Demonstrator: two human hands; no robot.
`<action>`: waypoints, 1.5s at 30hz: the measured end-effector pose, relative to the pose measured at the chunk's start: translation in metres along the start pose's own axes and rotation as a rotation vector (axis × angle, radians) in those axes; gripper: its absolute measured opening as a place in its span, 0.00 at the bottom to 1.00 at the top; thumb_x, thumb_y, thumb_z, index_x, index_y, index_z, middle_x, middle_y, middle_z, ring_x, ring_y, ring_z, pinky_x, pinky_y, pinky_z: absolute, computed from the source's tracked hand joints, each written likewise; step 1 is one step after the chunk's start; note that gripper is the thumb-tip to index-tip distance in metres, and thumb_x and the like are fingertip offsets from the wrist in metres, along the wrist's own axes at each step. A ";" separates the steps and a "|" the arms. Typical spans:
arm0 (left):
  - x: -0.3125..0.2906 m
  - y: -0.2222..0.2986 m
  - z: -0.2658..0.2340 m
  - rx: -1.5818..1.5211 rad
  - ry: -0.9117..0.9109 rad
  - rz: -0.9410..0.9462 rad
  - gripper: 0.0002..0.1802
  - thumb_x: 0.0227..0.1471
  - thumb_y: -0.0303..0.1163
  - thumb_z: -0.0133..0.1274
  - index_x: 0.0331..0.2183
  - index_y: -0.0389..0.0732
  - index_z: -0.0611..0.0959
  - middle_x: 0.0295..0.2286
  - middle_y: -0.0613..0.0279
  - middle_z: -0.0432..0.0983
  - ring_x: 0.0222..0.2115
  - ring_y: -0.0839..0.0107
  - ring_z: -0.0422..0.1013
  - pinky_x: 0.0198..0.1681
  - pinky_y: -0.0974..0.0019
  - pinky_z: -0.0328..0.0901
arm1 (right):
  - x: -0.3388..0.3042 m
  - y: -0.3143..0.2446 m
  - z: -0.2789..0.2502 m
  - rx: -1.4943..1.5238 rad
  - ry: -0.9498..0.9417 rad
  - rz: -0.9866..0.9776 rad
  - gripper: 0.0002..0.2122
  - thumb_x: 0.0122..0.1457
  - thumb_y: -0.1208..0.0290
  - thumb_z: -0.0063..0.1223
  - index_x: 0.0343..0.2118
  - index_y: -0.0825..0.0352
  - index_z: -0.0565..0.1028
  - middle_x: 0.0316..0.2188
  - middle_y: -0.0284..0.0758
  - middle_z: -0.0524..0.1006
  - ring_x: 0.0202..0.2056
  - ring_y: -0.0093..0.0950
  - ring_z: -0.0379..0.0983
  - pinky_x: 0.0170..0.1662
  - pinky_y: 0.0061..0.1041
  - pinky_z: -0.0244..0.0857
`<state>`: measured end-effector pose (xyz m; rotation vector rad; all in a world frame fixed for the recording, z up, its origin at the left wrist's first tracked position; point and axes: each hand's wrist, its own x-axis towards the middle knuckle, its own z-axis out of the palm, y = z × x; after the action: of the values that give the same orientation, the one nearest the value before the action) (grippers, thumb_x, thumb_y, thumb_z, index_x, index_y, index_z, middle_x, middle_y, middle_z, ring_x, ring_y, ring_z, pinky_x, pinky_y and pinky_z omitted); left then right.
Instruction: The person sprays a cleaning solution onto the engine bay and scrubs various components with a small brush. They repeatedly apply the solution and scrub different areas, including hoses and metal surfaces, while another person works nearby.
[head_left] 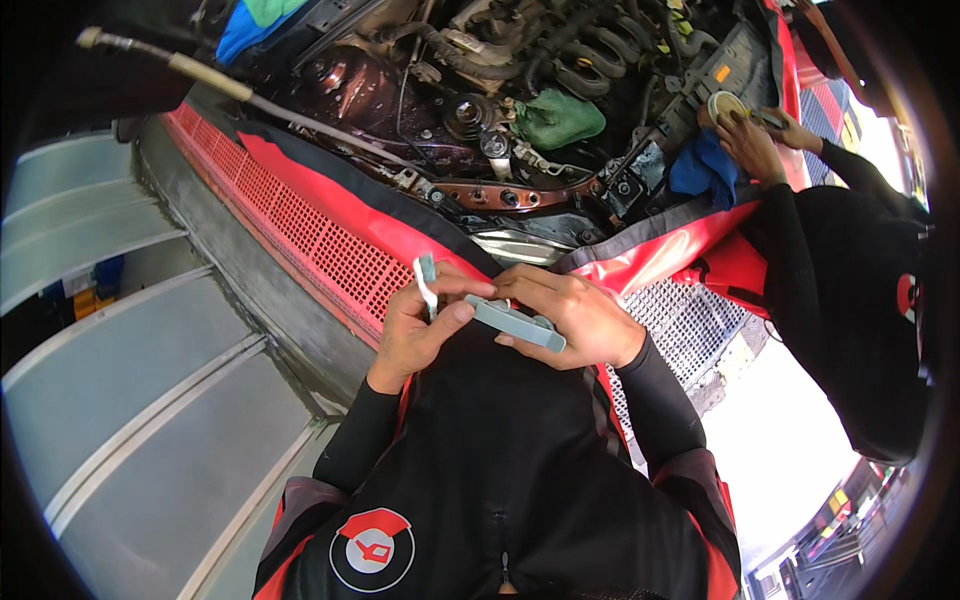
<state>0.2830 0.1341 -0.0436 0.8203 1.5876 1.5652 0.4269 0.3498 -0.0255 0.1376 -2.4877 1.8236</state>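
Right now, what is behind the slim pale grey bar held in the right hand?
Past the slim pale grey bar, the black clothing on the person's torso shows below, and fingers of the right hand above. Whatever lies directly behind it is covered.

Left hand [410,332]: thumb and fingers are bent | Right hand [582,318]: fingers curled, gripping | Forearms [362,435]: directed inward and upward
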 end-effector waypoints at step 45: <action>-0.385 -0.314 -0.120 0.459 0.321 -1.154 0.34 0.60 0.61 0.63 0.34 0.33 0.84 0.24 0.59 0.79 0.25 0.66 0.77 0.29 0.59 0.69 | 0.172 0.094 -0.088 0.267 0.334 0.436 0.36 0.69 0.36 0.52 0.36 0.78 0.78 0.26 0.40 0.80 0.15 0.27 0.77 0.23 0.30 0.74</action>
<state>0.3976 -0.2715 -0.3326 -0.2172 2.0998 0.5002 0.2453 0.4545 -0.0720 -0.6918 -2.1507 2.1089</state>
